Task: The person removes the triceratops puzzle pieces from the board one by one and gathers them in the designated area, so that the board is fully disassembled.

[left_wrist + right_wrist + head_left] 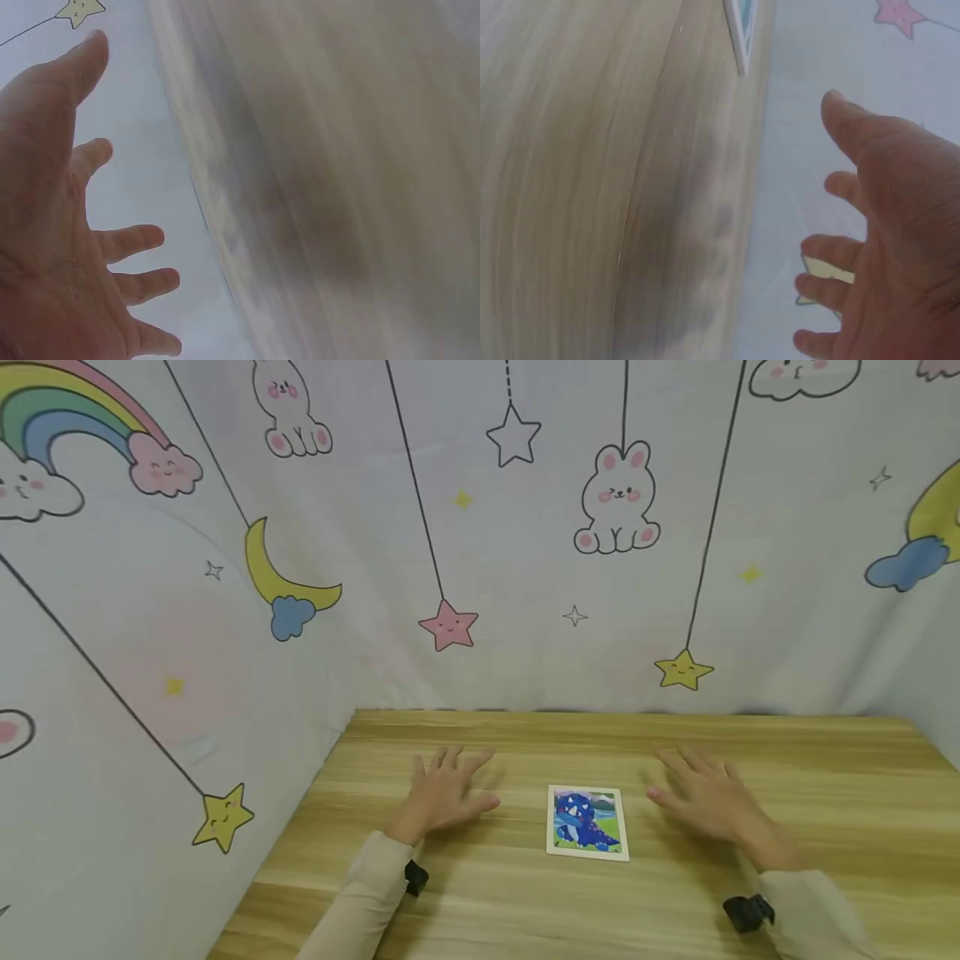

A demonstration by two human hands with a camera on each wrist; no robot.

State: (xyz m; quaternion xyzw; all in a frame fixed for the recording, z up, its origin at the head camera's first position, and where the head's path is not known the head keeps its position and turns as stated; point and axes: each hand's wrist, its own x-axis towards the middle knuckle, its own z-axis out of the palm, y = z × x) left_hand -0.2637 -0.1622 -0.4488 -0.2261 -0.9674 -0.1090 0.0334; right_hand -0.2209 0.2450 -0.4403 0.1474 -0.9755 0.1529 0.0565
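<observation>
A small picture puzzle [587, 823] with a white border lies flat on the wooden table, showing a blue cartoon dinosaur on a green and blue scene. To its left my left hand [448, 795] hovers above the wood, fingers spread, holding nothing. On the other side my right hand [705, 797] is likewise spread and bare, its thumb toward the picture. In the left wrist view the left palm [52, 225] and its fingers stand apart over the table. One corner of the picture puzzle [742, 45] shows at the top of the right wrist view, beyond the right hand [900, 217].
The wooden table [480, 902] meets a white cloth backdrop [525, 568] along its back and left edges. Stars, rabbits, clouds and a rainbow are printed on that cloth. Each wrist wears a black camera, one being the right wrist camera [748, 912].
</observation>
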